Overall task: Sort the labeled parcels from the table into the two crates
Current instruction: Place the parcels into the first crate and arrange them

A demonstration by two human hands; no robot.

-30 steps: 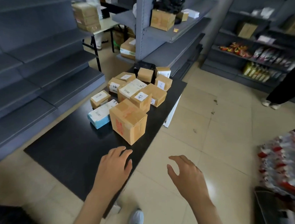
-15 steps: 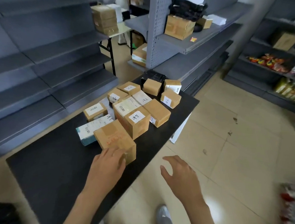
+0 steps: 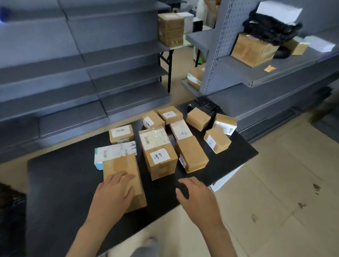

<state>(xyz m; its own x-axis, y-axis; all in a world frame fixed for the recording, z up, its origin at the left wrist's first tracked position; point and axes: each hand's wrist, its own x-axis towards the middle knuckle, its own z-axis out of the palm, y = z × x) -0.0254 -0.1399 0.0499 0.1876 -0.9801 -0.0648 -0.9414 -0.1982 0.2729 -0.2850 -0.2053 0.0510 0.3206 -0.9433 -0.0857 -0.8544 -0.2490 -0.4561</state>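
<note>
Left hand (image 3: 114, 190) lies flat, fingers spread, on top of the nearest plain brown taped cardboard parcel (image 3: 124, 175), which sits at the near edge of the cluster on the black flat-topped counter (image 3: 65, 182); no closed grip visible. Right hand (image 3: 197, 195) hovers open over the counter's near right edge, fingers curled loosely, touching nothing. Just behind the covered parcel, touching it, a white and pale blue carton (image 3: 113, 153) with a barcode label. To its right, a brown box with a handwritten white label (image 3: 160, 159), then a long brown box (image 3: 190, 154) lying beside it. Further back, several smaller labelled brown boxes crowd together; a black wrapped package (image 3: 204, 105) at the far end. Grey metal shelving (image 3: 70, 65) runs along the left. No crate identifiable.
</note>
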